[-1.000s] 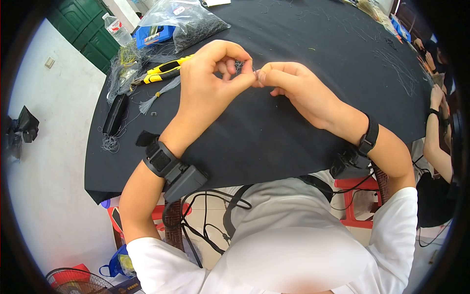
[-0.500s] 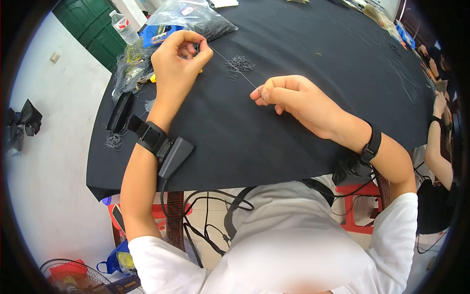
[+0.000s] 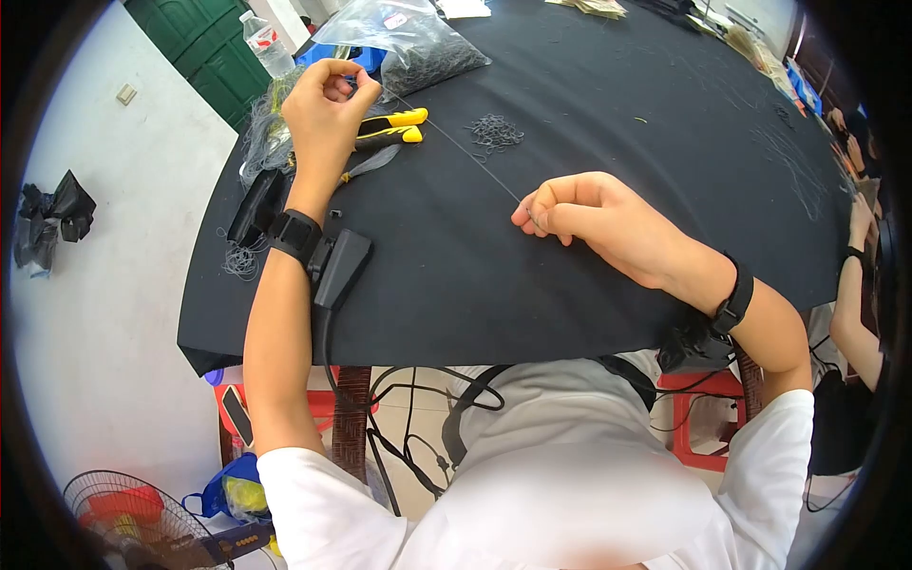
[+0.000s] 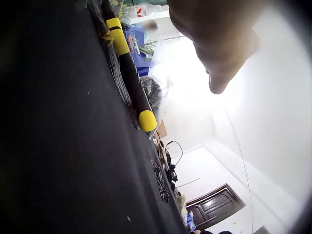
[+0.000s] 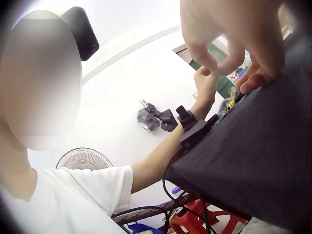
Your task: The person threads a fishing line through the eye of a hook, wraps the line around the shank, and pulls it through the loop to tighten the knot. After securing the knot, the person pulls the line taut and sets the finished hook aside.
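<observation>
A thin grey thread (image 3: 480,163) runs taut and slanting between my two hands above the black tablecloth. Up at the left, my left hand (image 3: 321,109) pinches one end between thumb and index finger. My right hand (image 3: 598,220), lower and nearer the middle, pinches the other end; its fingertips (image 5: 214,66) meet in the right wrist view. The left wrist view shows the thread (image 4: 241,151) as a fine line leading away from the left fingers. Beyond the thread lies a small pile of grey thread loops (image 3: 498,131) on the cloth.
Yellow-and-black-handled pliers (image 3: 408,118) and a tied bundle of grey threads (image 3: 375,163) lie beside my left wrist. Behind them stand a clear bag (image 3: 427,59) of dark strands and a water bottle (image 3: 268,43). A black case (image 3: 255,207) lies at the left.
From close together, my hands have drawn apart, the left going up and left, the right going down and slightly right. The thread between them is now stretched long and the loop pile shows.
</observation>
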`<act>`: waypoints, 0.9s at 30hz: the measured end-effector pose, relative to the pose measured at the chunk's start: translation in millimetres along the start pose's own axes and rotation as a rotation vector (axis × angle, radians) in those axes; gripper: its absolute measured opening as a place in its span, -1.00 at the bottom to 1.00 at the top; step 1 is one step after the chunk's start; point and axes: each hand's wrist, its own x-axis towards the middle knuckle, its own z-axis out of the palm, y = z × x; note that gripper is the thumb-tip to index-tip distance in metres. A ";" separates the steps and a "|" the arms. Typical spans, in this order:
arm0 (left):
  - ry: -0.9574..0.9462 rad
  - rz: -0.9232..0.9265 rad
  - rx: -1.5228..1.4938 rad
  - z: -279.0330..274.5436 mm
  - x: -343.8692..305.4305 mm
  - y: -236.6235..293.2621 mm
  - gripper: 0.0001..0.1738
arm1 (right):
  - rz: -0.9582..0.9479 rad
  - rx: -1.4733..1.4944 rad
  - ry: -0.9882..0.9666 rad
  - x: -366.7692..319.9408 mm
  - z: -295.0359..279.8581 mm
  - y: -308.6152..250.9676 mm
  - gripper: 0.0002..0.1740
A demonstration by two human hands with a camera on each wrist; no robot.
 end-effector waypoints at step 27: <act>0.073 0.036 -0.026 -6.2 7.1 -17.5 -0.87 | 0.002 0.023 -0.024 -2.3 4.0 -3.8 -0.90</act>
